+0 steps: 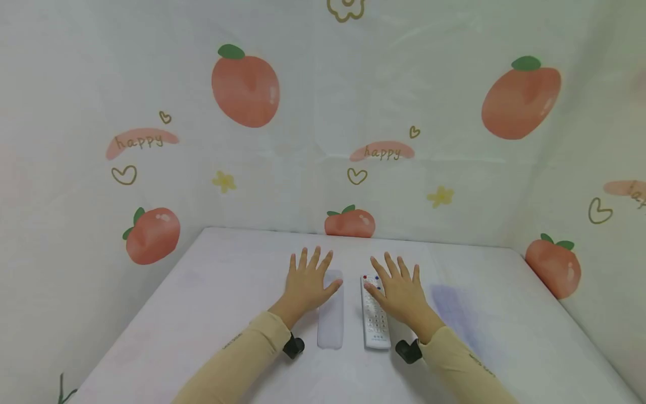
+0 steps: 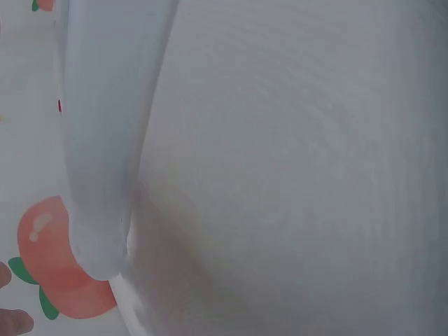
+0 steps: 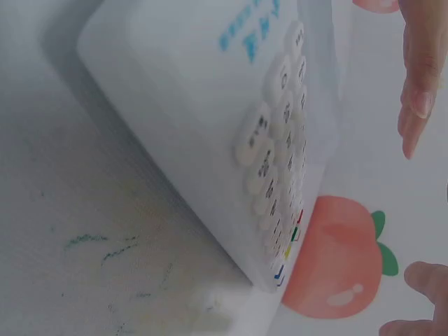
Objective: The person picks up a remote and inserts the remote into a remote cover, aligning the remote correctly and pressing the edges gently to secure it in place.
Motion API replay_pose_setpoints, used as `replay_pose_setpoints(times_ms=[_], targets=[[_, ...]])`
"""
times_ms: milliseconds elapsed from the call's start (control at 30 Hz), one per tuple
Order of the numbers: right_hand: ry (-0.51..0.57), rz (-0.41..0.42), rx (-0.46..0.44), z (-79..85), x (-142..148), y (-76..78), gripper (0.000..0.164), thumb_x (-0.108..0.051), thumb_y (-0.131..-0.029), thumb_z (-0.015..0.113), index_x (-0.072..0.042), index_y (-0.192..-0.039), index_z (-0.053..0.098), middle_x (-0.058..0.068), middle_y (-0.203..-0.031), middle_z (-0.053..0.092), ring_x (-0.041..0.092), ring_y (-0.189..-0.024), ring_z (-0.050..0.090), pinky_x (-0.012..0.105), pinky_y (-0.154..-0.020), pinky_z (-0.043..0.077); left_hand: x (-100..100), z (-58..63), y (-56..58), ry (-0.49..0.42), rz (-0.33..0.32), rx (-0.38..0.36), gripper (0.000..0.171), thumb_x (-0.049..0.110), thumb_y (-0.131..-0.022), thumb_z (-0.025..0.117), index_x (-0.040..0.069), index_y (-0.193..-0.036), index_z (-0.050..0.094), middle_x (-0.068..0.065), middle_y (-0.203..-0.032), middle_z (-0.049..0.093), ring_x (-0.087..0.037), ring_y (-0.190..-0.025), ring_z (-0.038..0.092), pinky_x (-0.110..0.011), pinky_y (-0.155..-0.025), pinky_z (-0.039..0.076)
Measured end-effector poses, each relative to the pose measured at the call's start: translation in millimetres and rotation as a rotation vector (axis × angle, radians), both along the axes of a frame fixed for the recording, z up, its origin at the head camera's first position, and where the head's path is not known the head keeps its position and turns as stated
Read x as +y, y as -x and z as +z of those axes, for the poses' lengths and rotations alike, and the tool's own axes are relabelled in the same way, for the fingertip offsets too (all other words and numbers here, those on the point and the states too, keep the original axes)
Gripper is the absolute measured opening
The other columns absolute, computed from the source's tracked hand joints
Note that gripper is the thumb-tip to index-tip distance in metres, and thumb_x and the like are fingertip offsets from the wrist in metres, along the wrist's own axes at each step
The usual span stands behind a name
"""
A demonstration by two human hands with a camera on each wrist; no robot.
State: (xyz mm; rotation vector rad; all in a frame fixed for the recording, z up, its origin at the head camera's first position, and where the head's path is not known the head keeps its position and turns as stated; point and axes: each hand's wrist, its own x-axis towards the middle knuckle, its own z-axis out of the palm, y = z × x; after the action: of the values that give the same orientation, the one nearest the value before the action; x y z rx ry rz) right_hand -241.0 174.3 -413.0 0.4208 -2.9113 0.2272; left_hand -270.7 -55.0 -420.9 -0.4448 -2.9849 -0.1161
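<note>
A white remote control (image 1: 374, 331) lies face up on the table, its rows of buttons large in the right wrist view, where the remote's end (image 3: 168, 91) fills the upper left. Left of it lies a translucent, whitish remote-shaped sleeve (image 1: 330, 331), also along the left of the left wrist view (image 2: 105, 140). My left hand (image 1: 305, 287) is spread over the left side of the sleeve's far end, thumb overlapping it. Fingers splayed, my right hand (image 1: 402, 293) hovers at the remote's right side, its thumb overlapping the upper buttons. Neither hand holds anything.
The white table (image 1: 242, 264) meets a pale cloth backdrop (image 1: 313, 112) printed with peaches, hearts and "happy". Small black wrist cameras (image 1: 294, 346) sit at both cuffs. A purple patch (image 1: 454, 311) marks the cover to the right.
</note>
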Motion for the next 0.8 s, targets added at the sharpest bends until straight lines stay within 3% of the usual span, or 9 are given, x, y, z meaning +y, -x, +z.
replay_pose_setpoints(times_ms=[267, 400, 467, 567, 667, 800], targets=[[0.013, 0.015, 0.000, 3.7, 1, -0.4, 0.064, -0.052, -0.097, 0.049, -0.017, -0.149, 0.038, 0.022, -0.153, 0.032, 0.049, -0.140, 0.026, 0.076, -0.106, 0.013, 2, -3.6, 1.6, -0.001, -0.002, 0.006, 0.075, 0.069, -0.092, 0.037, 0.028, -0.154, 0.024, -0.009, -0.160, 0.024, -0.038, -0.147, 0.018, -0.058, -0.118, 0.012], [0.016, 0.019, -0.028, 6.0, 3, -1.4, 0.057, -0.045, -0.097, 0.052, -0.012, -0.143, 0.046, 0.021, -0.144, 0.046, 0.046, -0.133, 0.039, 0.071, -0.106, 0.025, 3, 2.4, -0.6, -0.004, -0.019, -0.008, 0.069, 0.059, -0.094, 0.047, 0.020, -0.149, 0.037, -0.012, -0.151, 0.041, -0.036, -0.140, 0.035, -0.053, -0.116, 0.025], [0.011, 0.018, -0.041, 8.2, 3, -2.4, 0.050, -0.039, -0.097, 0.056, -0.009, -0.136, 0.053, 0.019, -0.134, 0.056, 0.042, -0.124, 0.051, 0.064, -0.102, 0.037, 4, 7.1, -2.5, -0.006, -0.023, -0.016, 0.059, 0.051, -0.094, 0.052, 0.015, -0.140, 0.050, -0.011, -0.137, 0.055, -0.032, -0.128, 0.050, -0.049, -0.107, 0.039], [0.000, 0.004, -0.069, 10.7, 4, -4.2, 0.038, -0.033, -0.095, 0.060, -0.009, -0.124, 0.060, 0.014, -0.119, 0.066, 0.034, -0.108, 0.063, 0.054, -0.086, 0.051, 5, 13.8, -5.9, -0.034, -0.022, -0.027, 0.038, 0.040, -0.093, 0.058, 0.010, -0.114, 0.066, -0.008, -0.104, 0.069, -0.024, -0.096, 0.066, -0.042, -0.078, 0.055], [0.004, -0.016, -0.115, 11.8, 6, -5.3, 0.029, -0.030, -0.093, 0.063, -0.011, -0.116, 0.063, 0.008, -0.107, 0.070, 0.028, -0.098, 0.067, 0.047, -0.072, 0.054, 7, 19.2, -8.5, -0.059, -0.018, -0.043, 0.027, 0.035, -0.092, 0.058, 0.010, -0.092, 0.069, -0.004, -0.083, 0.068, -0.018, -0.073, 0.064, -0.038, -0.057, 0.053], [0.065, -0.036, -0.139, 10.2, 10, -4.9, 0.024, -0.025, -0.092, 0.064, -0.013, -0.113, 0.064, 0.006, -0.099, 0.071, 0.024, -0.090, 0.066, 0.043, -0.066, 0.053, 13, 25.5, -12.0, -0.104, -0.030, -0.068, 0.023, 0.033, -0.092, 0.059, 0.013, -0.091, 0.070, -0.001, -0.086, 0.071, -0.016, -0.075, 0.065, -0.037, -0.058, 0.052]])
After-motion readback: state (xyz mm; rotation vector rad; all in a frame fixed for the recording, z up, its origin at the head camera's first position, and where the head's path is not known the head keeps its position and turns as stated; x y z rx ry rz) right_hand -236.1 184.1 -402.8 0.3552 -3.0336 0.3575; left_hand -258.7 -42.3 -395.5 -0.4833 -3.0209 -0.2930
